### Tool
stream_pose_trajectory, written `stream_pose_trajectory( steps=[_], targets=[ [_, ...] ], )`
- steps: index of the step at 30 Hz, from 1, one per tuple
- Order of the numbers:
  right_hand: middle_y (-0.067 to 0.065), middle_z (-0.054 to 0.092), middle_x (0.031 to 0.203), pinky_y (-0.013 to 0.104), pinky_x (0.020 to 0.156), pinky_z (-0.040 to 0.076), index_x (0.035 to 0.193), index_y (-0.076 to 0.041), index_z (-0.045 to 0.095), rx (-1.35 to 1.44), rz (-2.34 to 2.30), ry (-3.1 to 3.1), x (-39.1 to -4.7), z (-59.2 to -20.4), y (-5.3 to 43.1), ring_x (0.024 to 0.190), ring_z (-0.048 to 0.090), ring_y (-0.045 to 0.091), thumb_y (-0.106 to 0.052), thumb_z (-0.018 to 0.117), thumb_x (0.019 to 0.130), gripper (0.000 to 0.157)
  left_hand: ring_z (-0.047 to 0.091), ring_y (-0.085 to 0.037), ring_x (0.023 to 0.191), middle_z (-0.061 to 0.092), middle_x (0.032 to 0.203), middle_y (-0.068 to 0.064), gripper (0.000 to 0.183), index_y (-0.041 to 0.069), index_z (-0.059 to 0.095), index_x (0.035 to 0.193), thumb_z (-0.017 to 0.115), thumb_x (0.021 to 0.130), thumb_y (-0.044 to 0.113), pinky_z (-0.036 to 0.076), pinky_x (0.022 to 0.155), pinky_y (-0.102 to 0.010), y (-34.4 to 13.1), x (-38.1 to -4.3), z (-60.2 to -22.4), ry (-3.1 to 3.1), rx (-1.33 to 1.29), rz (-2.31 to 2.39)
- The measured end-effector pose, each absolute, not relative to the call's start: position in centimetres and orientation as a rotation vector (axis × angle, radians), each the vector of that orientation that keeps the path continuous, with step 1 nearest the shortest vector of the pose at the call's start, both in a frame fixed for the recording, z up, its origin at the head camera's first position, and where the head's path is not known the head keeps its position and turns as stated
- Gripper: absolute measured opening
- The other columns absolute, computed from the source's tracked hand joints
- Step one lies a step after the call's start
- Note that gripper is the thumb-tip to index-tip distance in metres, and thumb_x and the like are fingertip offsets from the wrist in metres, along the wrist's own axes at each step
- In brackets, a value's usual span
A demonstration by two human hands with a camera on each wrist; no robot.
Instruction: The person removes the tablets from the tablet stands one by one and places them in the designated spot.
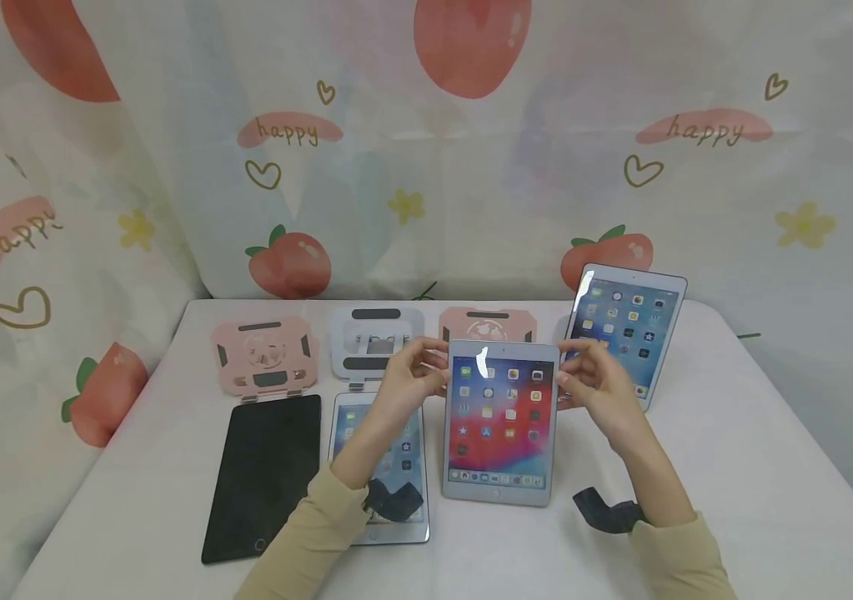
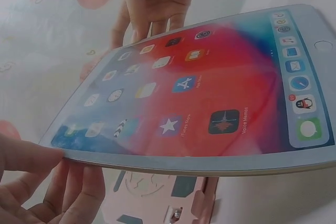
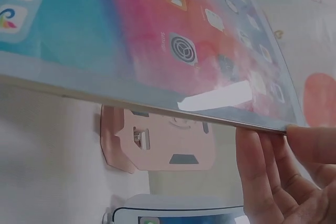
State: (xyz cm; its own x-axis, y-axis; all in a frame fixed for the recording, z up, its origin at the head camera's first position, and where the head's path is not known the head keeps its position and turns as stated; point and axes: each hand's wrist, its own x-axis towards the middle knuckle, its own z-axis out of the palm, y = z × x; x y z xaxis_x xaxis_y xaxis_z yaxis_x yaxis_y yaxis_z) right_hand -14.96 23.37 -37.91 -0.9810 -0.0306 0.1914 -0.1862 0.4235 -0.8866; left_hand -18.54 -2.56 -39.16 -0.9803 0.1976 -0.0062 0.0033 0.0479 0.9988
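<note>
A white-framed tablet with a lit home screen of app icons is held tilted in front of a pink tablet stand. My left hand pinches its upper left edge, thumb on the front side and fingers behind. On the opposite edge my right hand pinches the upper right part the same way, its fingers beneath the rim. Most of the stand is hidden by the tablet in the head view; part of it shows below the tablet in the right wrist view. Whether the tablet's lower edge touches the table cannot be told.
To the left, a black-screened tablet lies before another pink stand. A lit white tablet lies before a pale stand, partly under my left arm. At right, a lit tablet stands propped on the white-covered table.
</note>
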Motion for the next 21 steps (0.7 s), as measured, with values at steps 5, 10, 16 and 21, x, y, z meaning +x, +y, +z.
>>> stream_pose_trajectory(
  steps=[5,10,16,21],
  targets=[
    [0.005,0.059,0.088,0.024,0.065,0.058,0.130,0.000,0.044,0.182,1.660,-2.551,-14.6,-38.2,23.5,0.075,0.065,0.001,-0.005,0.054,0.095,0.037,0.060,-0.014,0.077,0.057,0.097,-0.008,0.037,0.009,0.060,0.120,0.061,0.086,-0.003,0.059,0.072,-0.030,-2.8,-18.2,-39.6,2.141,0.185,2.047],
    [0.000,0.058,0.087,0.026,0.066,0.058,0.132,0.000,0.043,0.150,1.716,-2.581,-14.4,-38.8,23.5,0.075,0.064,0.004,-0.006,0.054,0.096,0.038,0.060,-0.014,0.078,0.057,0.095,-0.007,0.037,0.007,0.059,0.121,0.060,0.086,-0.002,0.059,0.072,-0.030,-2.9,-17.9,-40.3,2.104,0.138,2.043],
    [0.002,0.058,0.089,0.026,0.066,0.058,0.132,-0.001,0.043,0.081,1.758,-2.609,-14.3,-39.1,23.4,0.075,0.063,0.005,-0.008,0.054,0.095,0.039,0.060,-0.014,0.077,0.057,0.094,-0.008,0.035,0.003,0.058,0.120,0.060,0.086,-0.002,0.059,0.074,-0.031,-3.0,-17.8,-41.1,2.059,0.105,2.051],
    [0.003,0.061,0.091,0.026,0.066,0.058,0.135,-0.002,0.042,0.011,1.768,-2.641,-14.4,-39.5,23.4,0.076,0.063,0.006,-0.010,0.055,0.095,0.042,0.060,-0.012,0.076,0.057,0.095,-0.008,0.035,0.002,0.057,0.121,0.060,0.086,-0.003,0.059,0.072,-0.029,-2.8,-17.8,-41.6,2.081,0.097,2.048]
  ],
)
